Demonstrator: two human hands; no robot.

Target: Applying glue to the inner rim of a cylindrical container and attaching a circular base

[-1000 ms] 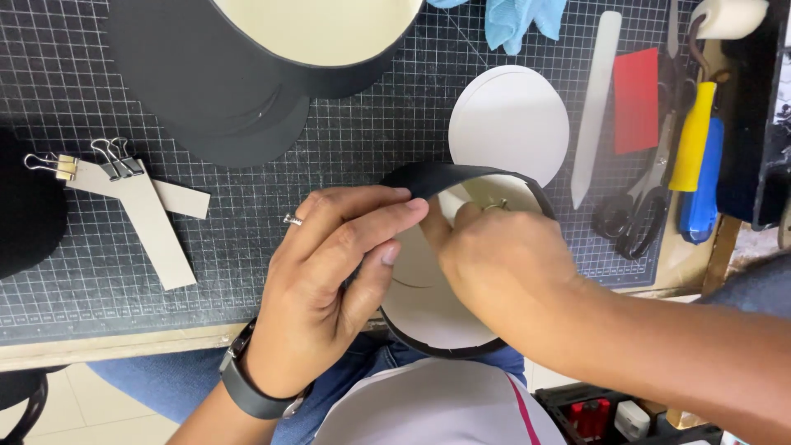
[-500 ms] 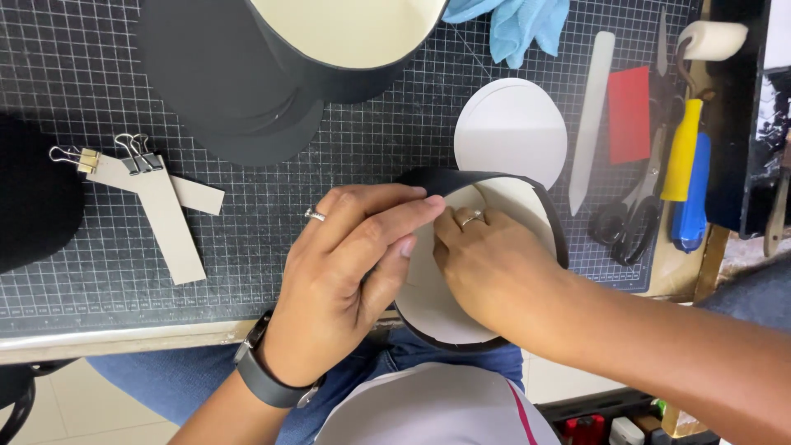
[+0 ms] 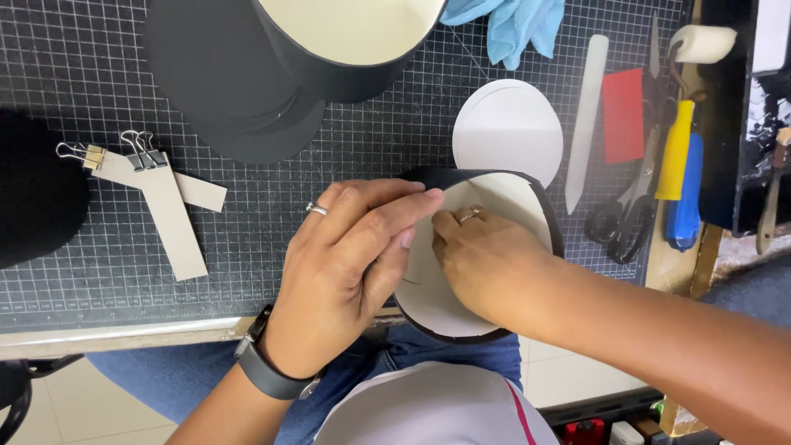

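Fingers of both hands press on a round black box with a cream lining (image 3: 494,206), which sits at the near edge of a gridded cutting mat (image 3: 329,124), partly over the person's lap. From the head view, the left hand (image 3: 346,264) lies flat along the outside of the box's left wall, fingers nearly straight and held together, fingertips at the rim. The right hand (image 3: 486,264) reaches inside the box, fingers curled, pressing the lining against the wall opposite the left hand. Neither hand grips anything; both squeeze the wall between them.

Far on the mat stands a larger black cylinder (image 3: 346,41). A white disc (image 3: 507,128) lies just beyond the box. To the left lie cardboard strips with binder clips (image 3: 156,185). To the right are a flat white folding tool (image 3: 585,115), scissors (image 3: 626,206) and blue gloves (image 3: 515,25).

Pressing evenly, inside against outside, and working slowly round the wall would likely keep the lining smooth.
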